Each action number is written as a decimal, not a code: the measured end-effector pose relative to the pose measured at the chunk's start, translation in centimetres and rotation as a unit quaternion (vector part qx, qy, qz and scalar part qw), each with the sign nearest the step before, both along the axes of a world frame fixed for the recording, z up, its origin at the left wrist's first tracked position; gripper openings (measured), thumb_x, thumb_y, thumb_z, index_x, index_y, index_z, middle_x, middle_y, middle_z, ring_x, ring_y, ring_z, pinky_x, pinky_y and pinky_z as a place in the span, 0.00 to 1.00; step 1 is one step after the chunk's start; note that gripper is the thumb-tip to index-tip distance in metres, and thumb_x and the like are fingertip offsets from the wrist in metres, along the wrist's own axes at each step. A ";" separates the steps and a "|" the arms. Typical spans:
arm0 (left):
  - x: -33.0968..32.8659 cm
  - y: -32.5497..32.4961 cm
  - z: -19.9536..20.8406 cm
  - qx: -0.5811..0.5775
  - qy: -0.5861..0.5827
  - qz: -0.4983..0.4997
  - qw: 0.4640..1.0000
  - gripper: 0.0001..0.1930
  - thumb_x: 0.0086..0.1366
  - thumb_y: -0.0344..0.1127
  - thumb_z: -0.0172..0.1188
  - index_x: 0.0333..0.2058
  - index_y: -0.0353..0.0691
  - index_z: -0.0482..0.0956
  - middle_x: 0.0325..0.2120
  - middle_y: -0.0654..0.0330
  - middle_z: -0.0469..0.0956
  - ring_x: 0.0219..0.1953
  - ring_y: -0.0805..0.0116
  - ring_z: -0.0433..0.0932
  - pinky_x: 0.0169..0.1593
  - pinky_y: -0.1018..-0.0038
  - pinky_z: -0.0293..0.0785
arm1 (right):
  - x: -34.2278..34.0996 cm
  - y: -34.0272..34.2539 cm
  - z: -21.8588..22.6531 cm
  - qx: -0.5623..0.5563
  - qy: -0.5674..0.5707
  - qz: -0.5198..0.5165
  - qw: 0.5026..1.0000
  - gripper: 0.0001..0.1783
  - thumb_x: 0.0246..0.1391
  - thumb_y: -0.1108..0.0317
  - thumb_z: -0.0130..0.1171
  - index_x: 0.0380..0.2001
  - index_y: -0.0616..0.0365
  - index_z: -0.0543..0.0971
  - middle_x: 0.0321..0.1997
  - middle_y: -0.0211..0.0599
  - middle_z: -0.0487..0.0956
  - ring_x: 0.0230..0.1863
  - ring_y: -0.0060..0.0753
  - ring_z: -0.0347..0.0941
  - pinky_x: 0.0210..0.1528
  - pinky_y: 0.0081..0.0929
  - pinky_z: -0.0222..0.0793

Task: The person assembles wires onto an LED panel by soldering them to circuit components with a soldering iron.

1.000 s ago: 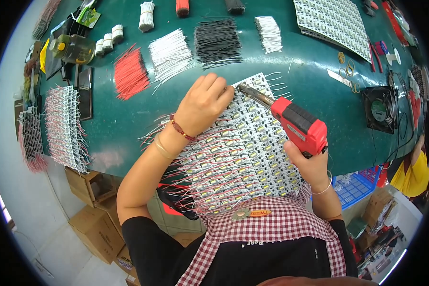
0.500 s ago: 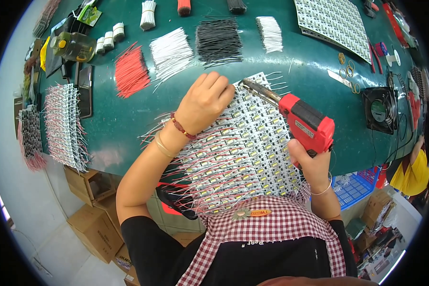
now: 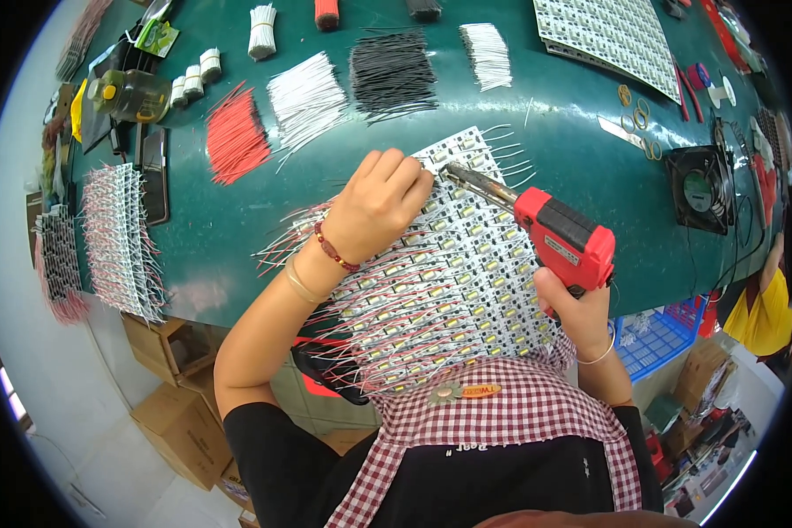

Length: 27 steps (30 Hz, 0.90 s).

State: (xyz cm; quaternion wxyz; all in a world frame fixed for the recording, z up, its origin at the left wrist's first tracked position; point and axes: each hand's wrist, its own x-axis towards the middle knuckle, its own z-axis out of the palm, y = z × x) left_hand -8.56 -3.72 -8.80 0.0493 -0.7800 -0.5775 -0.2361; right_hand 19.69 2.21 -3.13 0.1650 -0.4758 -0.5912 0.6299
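Note:
A white LED circuit board panel (image 3: 493,273) lies at the table edge against my checked apron, rows of small yellowish LEDs across it. Red and white wires (image 3: 396,321) stick out over its left side. White wires (image 3: 512,158) also project from its far right edge. My right hand (image 3: 579,308) grips a red and black soldering gun (image 3: 565,233); its metal tip touches or hovers just over the board's far part. Beside that tip, my left hand (image 3: 383,194) is closed in a pinch over the board's far left edge. Whatever its fingertips hold is hidden.
Cut wires lie beyond the board in red (image 3: 236,136), white (image 3: 306,99) and black (image 3: 393,75) piles. A stack of LED panels (image 3: 607,40) sits far right, a fan (image 3: 700,189) at right. Wired panels (image 3: 119,242) stand left; a blue basket (image 3: 656,343) is below right.
The soldering tip and my left hand have shifted slightly nearer to me along the board. More white wires show at the far right edge. The whole view has turned a little.

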 end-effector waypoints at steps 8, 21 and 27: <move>0.1 -0.1 0.1 0.000 0.003 -0.001 1.000 0.11 0.50 0.24 0.60 0.35 0.34 0.78 0.28 0.60 0.66 0.31 0.64 0.68 0.35 0.70 0.67 | 0.0 -0.3 -0.2 0.047 -0.004 0.025 0.999 0.10 0.49 0.71 0.69 0.35 0.61 0.81 0.29 0.25 0.80 0.28 0.13 0.72 0.31 0.18 0.69; 0.1 -0.1 0.3 -0.001 0.021 -0.003 1.000 0.12 0.51 0.25 0.58 0.36 0.34 0.77 0.28 0.60 0.66 0.32 0.64 0.69 0.37 0.70 0.67 | 0.8 -0.7 0.5 0.004 0.023 -0.038 0.999 0.14 0.51 0.76 0.67 0.42 0.62 0.78 0.30 0.27 0.78 0.25 0.16 0.72 0.26 0.18 0.69; 0.1 -0.1 0.7 0.014 0.050 -0.006 0.999 0.12 0.51 0.25 0.58 0.36 0.33 0.77 0.27 0.60 0.66 0.31 0.64 0.69 0.38 0.69 0.68 | 1.2 -1.2 0.7 -0.023 0.043 -0.066 0.997 0.14 0.51 0.75 0.68 0.41 0.62 0.77 0.29 0.27 0.78 0.23 0.16 0.72 0.23 0.17 0.68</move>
